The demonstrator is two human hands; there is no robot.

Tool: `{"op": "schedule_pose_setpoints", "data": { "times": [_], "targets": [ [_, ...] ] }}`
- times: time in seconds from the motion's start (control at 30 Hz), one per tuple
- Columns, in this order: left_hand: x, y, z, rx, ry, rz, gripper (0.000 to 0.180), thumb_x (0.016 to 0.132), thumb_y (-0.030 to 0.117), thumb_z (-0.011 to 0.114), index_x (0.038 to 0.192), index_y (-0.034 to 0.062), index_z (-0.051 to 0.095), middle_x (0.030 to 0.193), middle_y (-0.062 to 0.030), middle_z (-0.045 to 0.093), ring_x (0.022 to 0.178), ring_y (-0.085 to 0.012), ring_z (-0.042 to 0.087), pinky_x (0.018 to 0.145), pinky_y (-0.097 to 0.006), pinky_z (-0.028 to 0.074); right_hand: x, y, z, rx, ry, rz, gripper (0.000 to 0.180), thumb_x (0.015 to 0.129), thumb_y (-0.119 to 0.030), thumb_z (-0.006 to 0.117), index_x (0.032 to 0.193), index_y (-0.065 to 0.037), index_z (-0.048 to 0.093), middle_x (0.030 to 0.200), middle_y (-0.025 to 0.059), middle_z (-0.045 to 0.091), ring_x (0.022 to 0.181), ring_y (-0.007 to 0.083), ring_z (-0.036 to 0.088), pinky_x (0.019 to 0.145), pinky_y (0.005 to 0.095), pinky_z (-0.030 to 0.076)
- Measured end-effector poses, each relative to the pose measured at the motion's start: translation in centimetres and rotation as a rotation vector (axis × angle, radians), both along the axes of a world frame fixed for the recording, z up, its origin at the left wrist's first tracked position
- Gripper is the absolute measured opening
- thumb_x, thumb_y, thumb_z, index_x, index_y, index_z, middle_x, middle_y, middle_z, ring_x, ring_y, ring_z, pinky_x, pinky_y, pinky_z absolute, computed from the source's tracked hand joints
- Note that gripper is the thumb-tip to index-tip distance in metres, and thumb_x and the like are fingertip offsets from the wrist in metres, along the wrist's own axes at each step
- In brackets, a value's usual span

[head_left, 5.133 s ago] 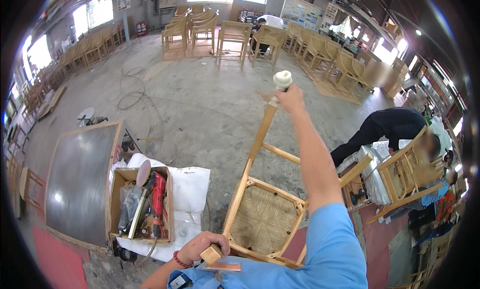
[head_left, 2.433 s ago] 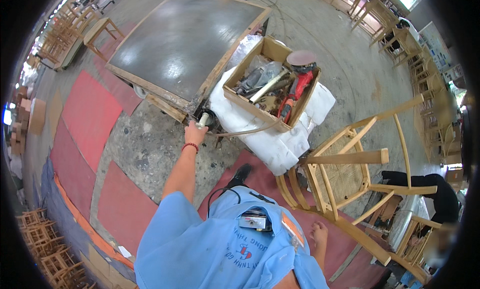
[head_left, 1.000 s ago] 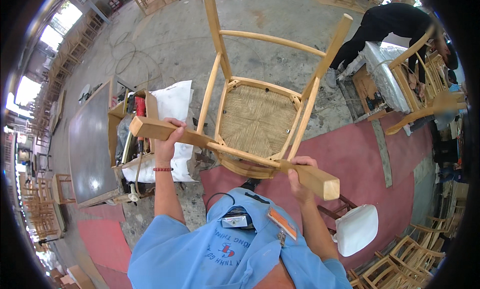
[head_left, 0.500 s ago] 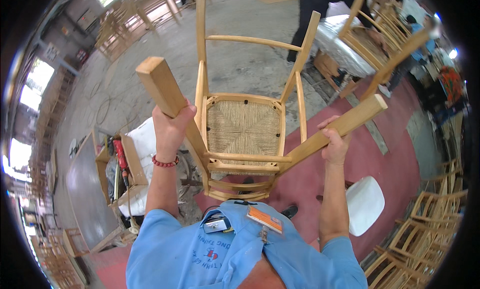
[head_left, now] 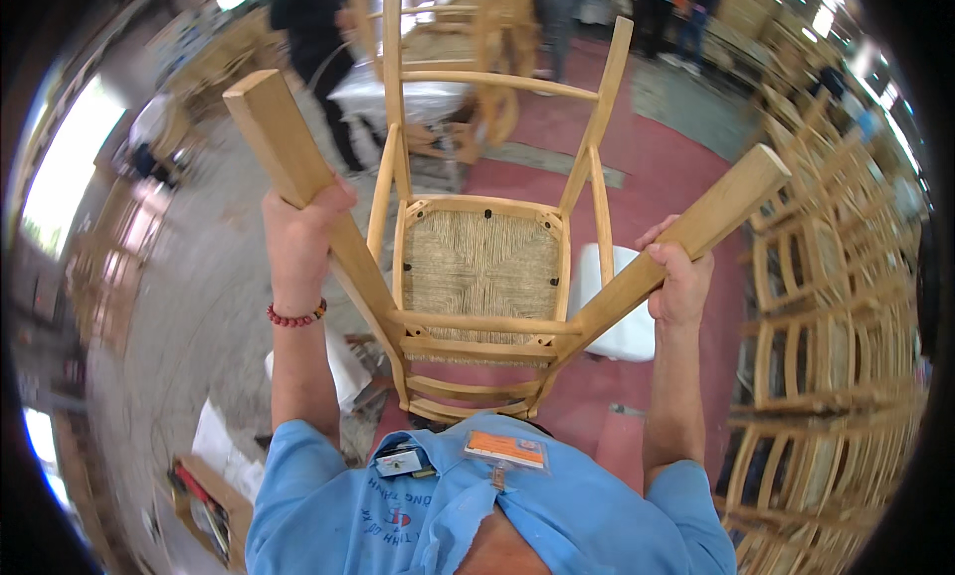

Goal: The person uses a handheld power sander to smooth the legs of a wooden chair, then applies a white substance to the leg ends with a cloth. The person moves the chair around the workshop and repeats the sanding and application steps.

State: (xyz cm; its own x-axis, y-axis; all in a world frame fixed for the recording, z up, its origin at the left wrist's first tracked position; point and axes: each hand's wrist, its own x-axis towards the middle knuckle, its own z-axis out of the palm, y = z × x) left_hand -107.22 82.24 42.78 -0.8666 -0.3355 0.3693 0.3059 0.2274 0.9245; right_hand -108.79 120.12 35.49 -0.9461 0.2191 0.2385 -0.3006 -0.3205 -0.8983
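A light wooden chair (head_left: 587, 326) with a woven cord seat (head_left: 477, 267) is held up in front of my chest, the seat's underside facing me and its legs pointing up and away. My left hand (head_left: 303, 237) is wrapped round one thick near leg on the left, a red bead bracelet on that wrist. On the right, my right hand (head_left: 684, 282) grips the other near leg, thumb over the top. Two thinner far legs, joined by a stretcher, rise between them. The chair's curved back slats hang low, close to my shirt.
Stacked wooden chairs (head_left: 816, 366) line the right side. Behind the chair a white seat-like object (head_left: 627, 326) stands on the red floor covering (head_left: 676, 187). A plastic-wrapped bench (head_left: 398, 95) with a person in dark clothes (head_left: 318, 68) beside it is ahead. A tool box (head_left: 214, 510) sits lower left.
I have turned to the right with the chair still in both hands. The wrapped bench has shifted left in view, and the stacked chairs now fill more of the right side.
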Motion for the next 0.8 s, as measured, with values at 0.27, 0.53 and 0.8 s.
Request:
{"op": "schedule_pose_setpoints", "data": {
  "times": [0.27,0.53,0.8],
  "targets": [
    [-17.5,13.3,-2.5,0.222,0.078,-0.521,0.026,0.075,0.004,0.071,0.099,-0.0021,0.061,0.085,-0.0078,0.063,0.070,-0.0187,0.063,0.066,-0.031,0.051,6.6,10.0,2.5,0.226,0.166,-0.091,0.030,0.069,-0.004,0.074,0.096,-0.003,0.059,0.084,0.0065,0.064,0.079,0.0158,0.062,0.072,0.0314,0.051],
    [-28.3,27.8,-6.3,-0.140,-0.180,-0.622,0.041,0.081,0.012,0.074,0.115,-0.0048,0.059,0.103,-0.0128,0.067,0.094,-0.0198,0.065,0.080,-0.032,0.052,5.8,2.5,-7.6,0.494,-0.290,-0.019,0.035,0.071,-0.013,0.079,0.097,-0.006,0.057,0.085,0.0047,0.064,0.079,0.0148,0.065,0.068,0.0310,0.053],
    [-23.0,17.0,-16.7,-0.314,-0.503,-0.736,0.040,0.095,0.026,0.063,0.127,0.0025,0.059,0.108,-0.0062,0.066,0.096,-0.0155,0.062,0.079,-0.030,0.051,-1.3,-4.3,-8.4,0.587,0.203,-0.216,0.047,0.067,-0.021,0.085,0.102,-0.008,0.056,0.088,0.0133,0.063,0.083,0.0353,0.064,0.072,0.0423,0.051]
  ]
}}
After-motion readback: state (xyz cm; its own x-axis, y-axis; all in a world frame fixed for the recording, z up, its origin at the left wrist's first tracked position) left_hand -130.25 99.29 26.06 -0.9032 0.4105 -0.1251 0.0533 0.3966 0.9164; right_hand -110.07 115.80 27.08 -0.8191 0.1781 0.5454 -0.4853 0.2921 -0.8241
